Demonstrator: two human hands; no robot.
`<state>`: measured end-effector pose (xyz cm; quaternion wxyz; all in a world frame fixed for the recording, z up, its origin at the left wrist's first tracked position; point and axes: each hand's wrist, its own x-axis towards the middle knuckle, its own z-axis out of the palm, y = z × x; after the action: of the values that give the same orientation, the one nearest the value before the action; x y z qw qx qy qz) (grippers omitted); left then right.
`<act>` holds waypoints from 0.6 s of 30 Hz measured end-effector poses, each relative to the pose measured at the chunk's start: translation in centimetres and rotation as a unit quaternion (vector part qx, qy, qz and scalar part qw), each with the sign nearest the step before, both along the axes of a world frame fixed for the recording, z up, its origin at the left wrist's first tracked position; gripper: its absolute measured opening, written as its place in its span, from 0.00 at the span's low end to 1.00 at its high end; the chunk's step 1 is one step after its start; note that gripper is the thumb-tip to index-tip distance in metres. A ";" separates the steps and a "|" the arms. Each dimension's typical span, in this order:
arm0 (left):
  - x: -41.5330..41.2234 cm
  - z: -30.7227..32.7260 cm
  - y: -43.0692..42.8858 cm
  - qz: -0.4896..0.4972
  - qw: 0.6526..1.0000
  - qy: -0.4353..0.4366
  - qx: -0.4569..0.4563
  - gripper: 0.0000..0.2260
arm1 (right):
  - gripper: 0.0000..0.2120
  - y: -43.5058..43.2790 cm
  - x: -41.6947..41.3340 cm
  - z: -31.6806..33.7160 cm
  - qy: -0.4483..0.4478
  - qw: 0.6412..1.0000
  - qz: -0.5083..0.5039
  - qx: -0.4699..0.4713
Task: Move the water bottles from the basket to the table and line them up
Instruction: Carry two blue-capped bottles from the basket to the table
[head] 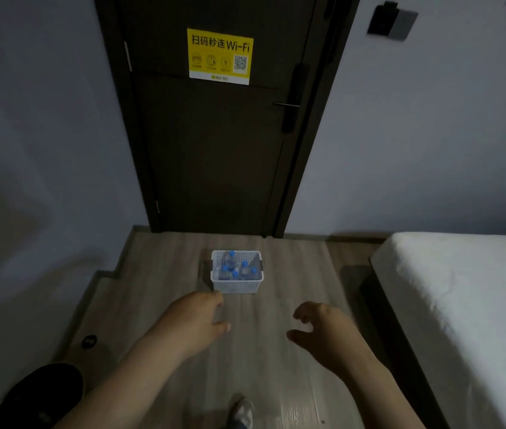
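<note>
Water bottles (235,269) stand in basket (235,287) mid-floor, between wall (44,181) and bed edge (383,274)

A: How many water bottles (230,260)?
B: Five, blue-capped, in one white basket (236,287).
A: Hands?
B: Two: left hand (196,317), right hand (322,326).
A: Else?
B: One door (214,150), one yellow sign (220,55), one bed (462,289), one shoe (243,411).

The water bottles (231,267) at the frame's centre are small and soft: only blue caps read, and the basket (236,287) wall hides their lower parts. The left hand (194,314) has blurred fingertips by the basket's near corner, so contact cannot be told. A shoe (244,411) at bottom centre, a dark rounded object (41,394) at lower left and the bed (462,305) at right are cut off by the edges.
</note>
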<state>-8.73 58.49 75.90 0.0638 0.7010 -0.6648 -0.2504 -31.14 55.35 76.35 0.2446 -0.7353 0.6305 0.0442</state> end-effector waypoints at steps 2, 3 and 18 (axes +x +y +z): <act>0.6 -0.7 -3.4 0.006 1.000 -0.003 -0.005 0.15 | 0.19 -3.8 0.3 -0.8 -0.006 1.000 0.000 -0.005; 0.8 -0.9 -5.1 0.013 1.000 -0.004 -0.007 0.16 | 0.19 -5.7 0.4 -1.2 -0.007 1.000 0.002 -0.010; 4.4 -5.1 -24.4 0.044 0.998 0.027 0.041 0.12 | 0.19 -26.7 3.0 -5.8 -0.026 0.999 0.042 0.002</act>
<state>-4.37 34.11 70.78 0.0641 0.7242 -0.6207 -0.2936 -28.19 28.60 70.56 0.2604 -0.7612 0.5928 0.0366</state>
